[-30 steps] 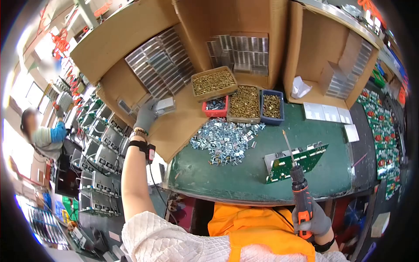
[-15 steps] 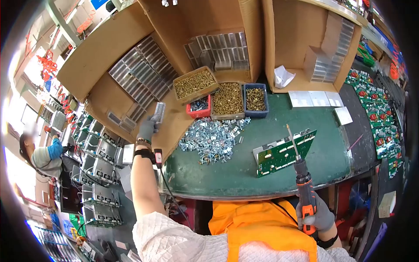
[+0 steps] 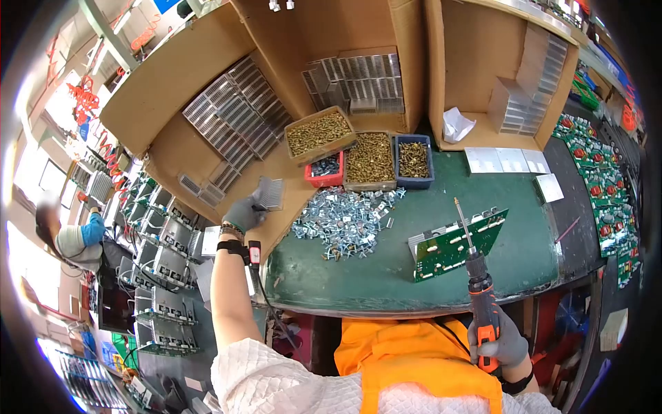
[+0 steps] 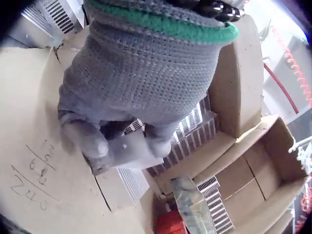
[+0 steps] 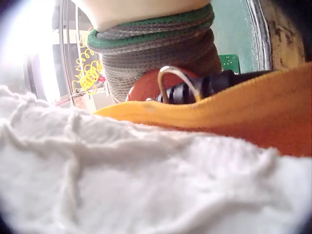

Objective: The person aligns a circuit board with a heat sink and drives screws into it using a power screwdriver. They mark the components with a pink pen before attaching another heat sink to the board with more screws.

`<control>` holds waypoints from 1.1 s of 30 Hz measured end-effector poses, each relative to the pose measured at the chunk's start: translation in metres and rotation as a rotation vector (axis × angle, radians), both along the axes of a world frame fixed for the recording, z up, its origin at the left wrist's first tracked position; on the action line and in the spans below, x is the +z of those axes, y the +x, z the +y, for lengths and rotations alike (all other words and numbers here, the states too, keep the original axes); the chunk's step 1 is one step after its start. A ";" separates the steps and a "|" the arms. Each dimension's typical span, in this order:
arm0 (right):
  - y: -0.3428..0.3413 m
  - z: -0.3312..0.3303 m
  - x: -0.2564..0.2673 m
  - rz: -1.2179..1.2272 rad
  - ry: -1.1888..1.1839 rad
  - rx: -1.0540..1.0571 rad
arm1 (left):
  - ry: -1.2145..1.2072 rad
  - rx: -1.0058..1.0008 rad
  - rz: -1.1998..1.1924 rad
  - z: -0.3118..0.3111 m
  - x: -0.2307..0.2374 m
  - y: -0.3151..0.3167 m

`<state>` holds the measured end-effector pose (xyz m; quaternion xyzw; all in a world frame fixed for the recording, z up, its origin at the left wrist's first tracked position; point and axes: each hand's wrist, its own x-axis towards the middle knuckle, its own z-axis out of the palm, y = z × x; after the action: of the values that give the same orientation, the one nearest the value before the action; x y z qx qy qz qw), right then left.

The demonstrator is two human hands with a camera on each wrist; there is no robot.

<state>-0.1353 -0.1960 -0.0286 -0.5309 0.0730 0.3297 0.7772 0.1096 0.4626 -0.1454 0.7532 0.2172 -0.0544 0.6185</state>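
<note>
My left gloved hand (image 3: 245, 214) is over the cardboard at the left, its fingertips pinching a grey metal piece (image 4: 134, 151). Against that piece, a finned metal part (image 3: 274, 194) shows; whether the two are one block, I cannot tell. In the left wrist view, the glove (image 4: 141, 68) covers much of the scene. My right gloved hand (image 3: 507, 341) grips a black and orange power screwdriver (image 3: 484, 314) near the apron, bit pointing up. Beyond it a green circuit board (image 3: 462, 245) stands tilted on the table, metal fins behind it. The right wrist view shows the glove (image 5: 156, 63) partly behind cloth.
Loose silvery clips (image 3: 345, 221) lie mid-table. Behind are a red bin (image 3: 324, 181), a blue bin (image 3: 414, 181) and trays of brass screws (image 3: 371, 159). Cardboard boxes (image 3: 476, 62) hold finned metal blocks. White-topped blocks (image 3: 498, 160) lie at right. Another person (image 3: 76, 241) works at far left.
The finned part, raised upright half a second ago, is now lower and turned flatter in my left hand. The right hand keeps its grip on the screwdriver. The head view has shifted.
</note>
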 end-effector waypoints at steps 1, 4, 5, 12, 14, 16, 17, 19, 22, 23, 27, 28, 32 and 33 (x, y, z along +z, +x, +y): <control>-0.001 0.000 -0.003 0.006 0.038 -0.020 | 0.141 -0.059 -0.097 0.000 -0.002 0.000; -0.003 -0.004 -0.008 0.016 0.096 -0.051 | -0.501 0.379 -0.225 -0.041 0.030 -0.005; -0.005 -0.005 -0.010 0.021 0.127 -0.058 | -0.503 0.371 -0.220 -0.041 0.034 -0.004; -0.006 -0.010 -0.004 0.021 0.066 -0.062 | -0.266 0.170 -0.403 -0.123 0.118 -0.019; -0.011 -0.012 -0.006 0.014 -0.002 -0.033 | -0.339 -0.129 -0.447 -0.151 0.122 -0.025; -0.009 -0.011 0.000 0.009 -0.057 0.002 | -0.355 -0.305 -0.350 -0.187 0.132 -0.026; -0.012 -0.014 -0.003 -0.017 -0.075 0.020 | -0.360 -0.462 -0.278 -0.206 0.134 -0.024; -0.013 -0.017 0.005 -0.002 -0.134 0.055 | -0.503 -0.516 -0.209 -0.243 0.127 -0.021; -0.021 -0.019 0.014 -0.001 -0.235 0.124 | -0.457 -0.622 -0.119 -0.285 0.119 -0.002; -0.023 -0.021 0.015 0.003 -0.275 0.147 | -0.464 -0.629 -0.123 -0.296 0.117 0.003; -0.030 -0.034 0.019 0.067 -0.337 0.293 | -0.230 -0.845 -0.203 -0.327 0.114 0.015; -0.029 -0.034 0.023 0.061 -0.336 0.283 | -0.189 -0.867 -0.155 -0.331 0.116 0.017; -0.032 -0.029 0.026 0.156 -0.387 0.310 | -0.068 -0.900 -0.079 -0.346 0.121 0.023; -0.033 -0.028 0.022 0.154 -0.361 0.284 | -0.025 -0.910 -0.064 -0.348 0.123 0.023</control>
<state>-0.1679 -0.2238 -0.0070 -0.6396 0.1144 0.4566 0.6077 0.1330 0.1147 -0.0222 0.7659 -0.1560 -0.2998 0.5470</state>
